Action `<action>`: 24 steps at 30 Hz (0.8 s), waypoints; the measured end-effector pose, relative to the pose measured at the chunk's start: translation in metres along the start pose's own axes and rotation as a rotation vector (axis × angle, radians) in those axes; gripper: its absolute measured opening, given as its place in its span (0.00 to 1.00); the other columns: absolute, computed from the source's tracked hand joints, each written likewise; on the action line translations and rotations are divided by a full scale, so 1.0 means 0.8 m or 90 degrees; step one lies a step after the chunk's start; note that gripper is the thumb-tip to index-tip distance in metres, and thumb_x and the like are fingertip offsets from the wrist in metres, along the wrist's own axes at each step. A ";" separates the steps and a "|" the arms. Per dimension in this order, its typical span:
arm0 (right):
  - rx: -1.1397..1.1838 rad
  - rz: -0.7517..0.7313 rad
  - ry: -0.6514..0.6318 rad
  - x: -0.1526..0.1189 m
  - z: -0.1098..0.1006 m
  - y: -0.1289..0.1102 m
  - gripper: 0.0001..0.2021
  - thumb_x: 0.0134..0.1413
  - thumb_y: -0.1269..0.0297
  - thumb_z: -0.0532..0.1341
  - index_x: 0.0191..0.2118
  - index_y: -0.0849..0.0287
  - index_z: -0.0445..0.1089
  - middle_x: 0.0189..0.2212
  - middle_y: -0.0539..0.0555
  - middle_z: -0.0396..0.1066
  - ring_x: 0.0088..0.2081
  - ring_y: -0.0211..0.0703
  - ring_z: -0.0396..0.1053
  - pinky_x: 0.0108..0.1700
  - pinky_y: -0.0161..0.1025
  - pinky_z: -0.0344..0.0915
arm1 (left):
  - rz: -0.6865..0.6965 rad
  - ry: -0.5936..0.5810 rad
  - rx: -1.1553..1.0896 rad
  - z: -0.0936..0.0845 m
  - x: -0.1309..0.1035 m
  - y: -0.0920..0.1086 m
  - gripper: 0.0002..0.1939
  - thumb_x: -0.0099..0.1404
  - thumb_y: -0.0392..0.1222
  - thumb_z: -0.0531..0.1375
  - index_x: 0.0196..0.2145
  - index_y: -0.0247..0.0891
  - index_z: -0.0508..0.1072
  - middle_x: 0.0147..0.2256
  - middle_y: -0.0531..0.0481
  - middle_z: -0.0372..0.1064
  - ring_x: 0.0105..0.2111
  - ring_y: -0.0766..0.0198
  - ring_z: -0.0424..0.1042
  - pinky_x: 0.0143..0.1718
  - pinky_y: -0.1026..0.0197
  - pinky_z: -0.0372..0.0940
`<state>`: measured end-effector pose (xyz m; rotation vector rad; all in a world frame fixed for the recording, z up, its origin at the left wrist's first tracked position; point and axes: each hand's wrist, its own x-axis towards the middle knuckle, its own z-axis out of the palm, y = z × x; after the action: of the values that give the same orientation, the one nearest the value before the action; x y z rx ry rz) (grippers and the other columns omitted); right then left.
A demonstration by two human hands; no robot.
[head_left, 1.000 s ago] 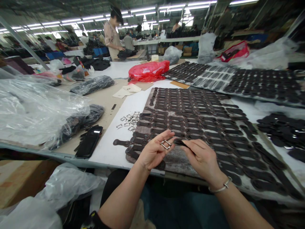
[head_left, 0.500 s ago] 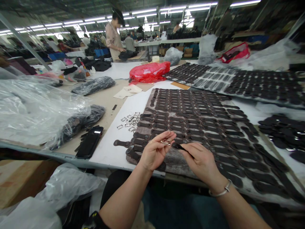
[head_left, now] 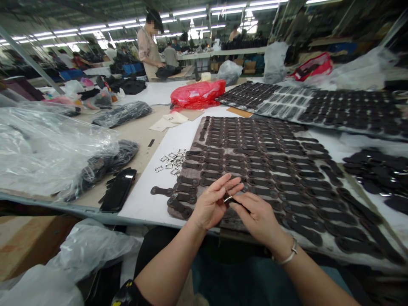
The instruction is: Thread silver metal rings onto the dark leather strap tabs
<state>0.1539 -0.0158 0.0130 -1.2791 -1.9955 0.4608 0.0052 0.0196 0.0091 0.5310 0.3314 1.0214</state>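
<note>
Lower centre of the frame: two hands meet over the near edge of a board (head_left: 190,172) covered with rows of dark straps (head_left: 261,183). The left hand (head_left: 209,208) — fingers loosely extended — steadies a metal buckle (head_left: 228,198); the right hand (head_left: 260,216), thumb and fingers pinched together, grips a dark strap piece (head_left: 241,205) against it. Whether the strap passes through cannot be told. Loose buckles (head_left: 174,162) lie left of centre, a black phone (head_left: 117,190) at lower left.

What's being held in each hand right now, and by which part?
Left hand: a metal buckle, exact grip spot hidden. Right hand: a dark strap, pinched just behind its end at the buckle.
</note>
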 end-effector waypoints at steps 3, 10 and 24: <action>0.074 0.021 0.012 0.000 0.002 -0.004 0.10 0.59 0.67 0.55 0.44 0.54 0.72 0.38 0.54 0.72 0.41 0.44 0.69 0.45 0.40 0.65 | 0.032 -0.025 0.036 0.004 0.000 -0.003 0.21 0.59 0.41 0.61 0.50 0.36 0.69 0.51 0.39 0.67 0.53 0.48 0.64 0.58 0.46 0.50; 0.101 0.015 0.020 0.000 0.001 -0.010 0.10 0.59 0.68 0.55 0.43 0.55 0.72 0.39 0.53 0.72 0.42 0.44 0.69 0.46 0.39 0.65 | 0.052 -0.072 0.053 0.004 -0.001 0.001 0.15 0.60 0.41 0.61 0.45 0.35 0.72 0.49 0.39 0.70 0.53 0.48 0.65 0.59 0.45 0.49; 0.077 0.015 0.062 -0.003 0.003 -0.003 0.10 0.60 0.68 0.55 0.44 0.56 0.70 0.38 0.53 0.71 0.41 0.42 0.68 0.45 0.38 0.64 | 0.068 -0.022 0.071 0.000 0.000 -0.010 0.09 0.66 0.42 0.55 0.38 0.35 0.70 0.50 0.39 0.68 0.52 0.52 0.67 0.57 0.47 0.52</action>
<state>0.1511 -0.0188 0.0119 -1.2284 -1.8449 0.5132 0.0113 0.0164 0.0045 0.6715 0.3330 1.0995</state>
